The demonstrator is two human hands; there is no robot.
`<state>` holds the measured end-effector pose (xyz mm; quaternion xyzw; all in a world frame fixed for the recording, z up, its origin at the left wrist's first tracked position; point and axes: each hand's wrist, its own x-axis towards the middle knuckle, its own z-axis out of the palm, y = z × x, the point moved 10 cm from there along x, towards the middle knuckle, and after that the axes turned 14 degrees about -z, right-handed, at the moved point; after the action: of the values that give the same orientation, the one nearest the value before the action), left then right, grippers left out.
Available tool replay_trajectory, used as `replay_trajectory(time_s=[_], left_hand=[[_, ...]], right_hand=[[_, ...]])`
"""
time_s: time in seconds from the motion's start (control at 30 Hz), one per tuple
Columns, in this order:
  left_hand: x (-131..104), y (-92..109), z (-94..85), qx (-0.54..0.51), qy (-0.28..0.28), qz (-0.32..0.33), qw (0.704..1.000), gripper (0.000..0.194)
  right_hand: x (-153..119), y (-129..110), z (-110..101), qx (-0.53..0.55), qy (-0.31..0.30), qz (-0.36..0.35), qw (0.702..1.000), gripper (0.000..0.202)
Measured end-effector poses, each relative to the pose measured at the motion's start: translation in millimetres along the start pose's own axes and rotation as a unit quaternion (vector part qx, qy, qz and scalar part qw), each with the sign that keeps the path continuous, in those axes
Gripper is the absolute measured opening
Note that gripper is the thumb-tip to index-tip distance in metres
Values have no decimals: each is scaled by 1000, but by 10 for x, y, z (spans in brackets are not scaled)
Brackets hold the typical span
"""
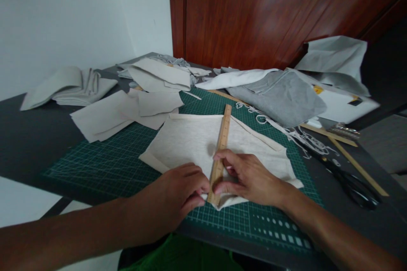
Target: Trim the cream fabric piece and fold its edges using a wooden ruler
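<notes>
A cream fabric piece [193,137] lies on the green cutting mat [111,165], its side edges folded over. Across it, pointing away from me, rests a short wooden ruler [224,131]. My right hand [249,175] grips the ruler near its close end, thumb and fingers at its two sides. To the left of the ruler, my left hand [184,190] pinches the fabric's near edge between thumb and fingers. The edge is bunched near the ruler's end.
Cut cream pieces [124,112] and folded fabric [76,87] lie at the left. Grey cloth [280,95], tangled white cord [313,142], black scissors [352,186] and wooden strips [359,167] are at the right. A white wall and red-brown wooden panel [254,17] stand behind.
</notes>
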<state>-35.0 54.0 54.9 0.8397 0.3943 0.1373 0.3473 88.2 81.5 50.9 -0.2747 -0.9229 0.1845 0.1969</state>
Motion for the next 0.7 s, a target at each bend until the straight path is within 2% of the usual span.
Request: replay_trajectory(time_s=[0.07, 0.17, 0.27, 0.4, 0.47, 0.57, 0.7], left_hand=[[-22, 63, 22, 18, -9, 25, 999, 17], [-40, 101, 50, 30, -9, 39, 999, 28], [-35, 81, 69, 26, -3, 31, 999, 29], [-56, 152, 129, 63, -17, 81, 995, 30], [-64, 151, 117, 64, -18, 79, 995, 29], [-103, 138, 73, 43, -9, 59, 997, 30], [-214, 183, 29, 36, 36, 70, 996, 26]], right_hand=[[5, -13, -7, -13, -2, -5, 1000, 65], [32, -35, -2, -39, -19, -18, 999, 64], [59, -29, 26, -47, -50, -16, 998, 61], [72, -14, 30, -56, -70, -1, 996, 58], [71, -19, 28, -55, -71, 2, 996, 58], [67, -18, 31, -52, -69, 7, 996, 57], [71, -1, 31, -48, -62, 13, 997, 59]])
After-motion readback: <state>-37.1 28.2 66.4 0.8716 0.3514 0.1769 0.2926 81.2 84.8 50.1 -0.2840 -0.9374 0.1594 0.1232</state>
